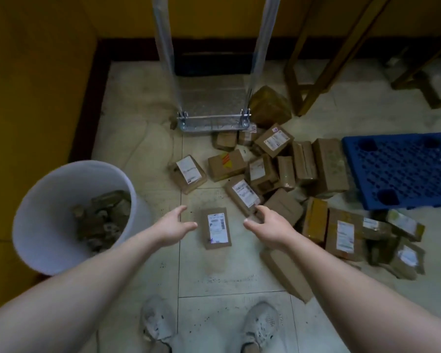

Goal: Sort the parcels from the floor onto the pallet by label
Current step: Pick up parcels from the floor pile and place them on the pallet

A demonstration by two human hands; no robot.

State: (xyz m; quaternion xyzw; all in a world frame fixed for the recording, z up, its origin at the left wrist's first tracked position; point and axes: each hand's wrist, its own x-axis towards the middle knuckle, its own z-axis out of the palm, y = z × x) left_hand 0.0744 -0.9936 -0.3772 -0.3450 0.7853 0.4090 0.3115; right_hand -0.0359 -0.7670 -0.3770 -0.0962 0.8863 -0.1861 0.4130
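left hand and right hand spread open, nothing held, flanking a small parcel | parcel lies flat on floor tile, white label up, print unreadable | blue pallet bare, well apart to the right

The pale tiled floor carries everything. At its centre lies one small labelled parcel on its own. A heap of brown parcels spreads from 1 o'clock toward 4 o'clock. A blue pallet rests at 3 o'clock, a white bucket at 9 o'clock, and a metal trolley at 12 o'clock.
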